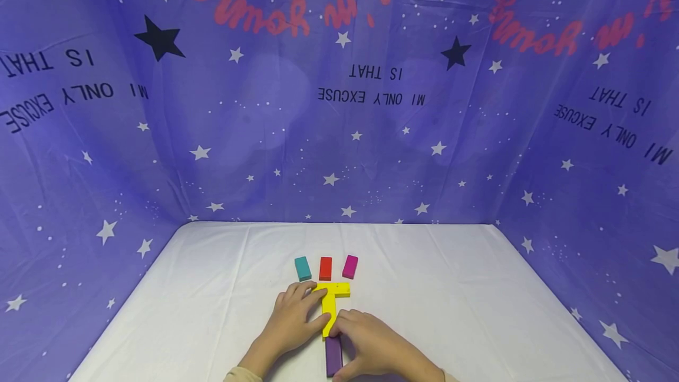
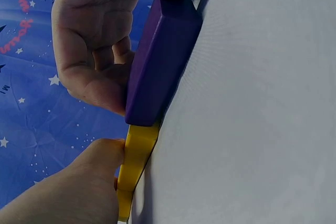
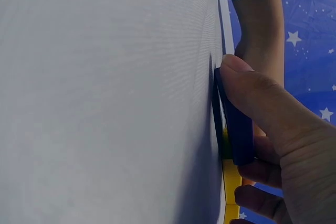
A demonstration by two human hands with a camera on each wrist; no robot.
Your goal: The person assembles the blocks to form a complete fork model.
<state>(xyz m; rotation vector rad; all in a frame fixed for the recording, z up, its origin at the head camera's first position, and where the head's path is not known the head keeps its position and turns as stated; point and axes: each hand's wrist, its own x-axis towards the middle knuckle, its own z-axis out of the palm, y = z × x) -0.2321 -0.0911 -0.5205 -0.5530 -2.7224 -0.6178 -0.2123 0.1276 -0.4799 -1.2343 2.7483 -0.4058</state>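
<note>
A purple block (image 1: 333, 356) lies lengthwise near the table's front edge, its far end right at the foot of a yellow T shape (image 1: 329, 306). My right hand (image 1: 373, 343) holds the purple block, thumb on its near end and fingers at its far end. In the left wrist view the purple block (image 2: 165, 59) lines up with the yellow stem (image 2: 137, 156). My left hand (image 1: 294, 317) rests against the yellow shape's left side, thumb beside the lower stem and fingertips on the crossbar and upper stem.
Beyond the crossbar stand a teal block (image 1: 302, 268), a red block (image 1: 326, 268) and a magenta block (image 1: 350, 266), spaced in a row. White cloth (image 1: 451, 287) covers the table. Purple star-printed curtains (image 1: 297, 152) enclose the back and both sides.
</note>
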